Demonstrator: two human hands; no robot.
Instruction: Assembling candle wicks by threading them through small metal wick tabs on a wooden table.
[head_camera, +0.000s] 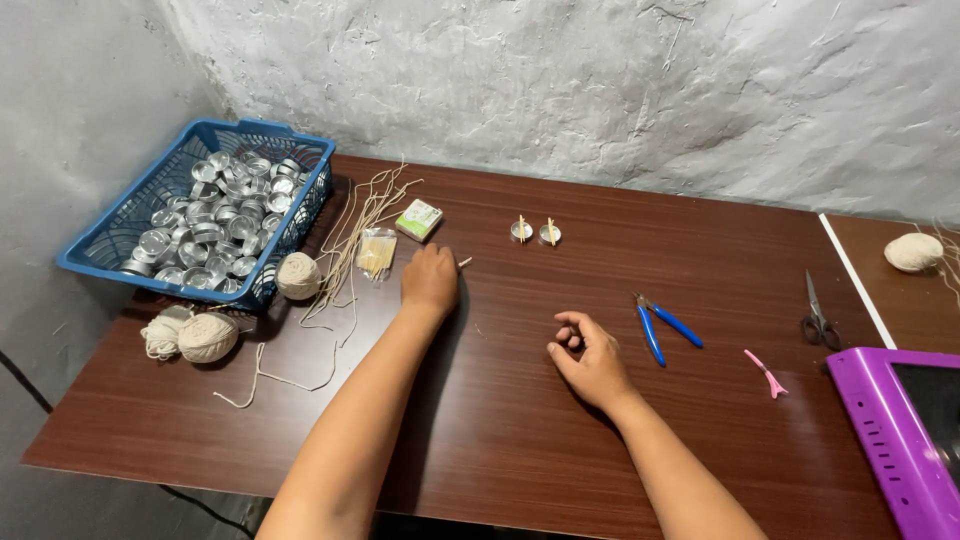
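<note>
Your left hand (430, 280) pinched a short wick piece (464, 262), steadied against the table (500, 430). Your right hand (590, 355) rested loosely curled and empty, blue pliers (662, 326) just beside it.

Evenly lit, soft and diffuse, moderately bright; no hard light source visible. Faint sheen on the dark table (700, 420), strongest toward the far right. Soft shadows right of the left forearm and under the right hand (592, 362), so light seems to come from the left. Small glints off the metal cups in the blue basket (150, 200). Sharp focus throughout, no motion blur. Mild wide-angle stretch at near corners; near left floor falls off dim.
</note>
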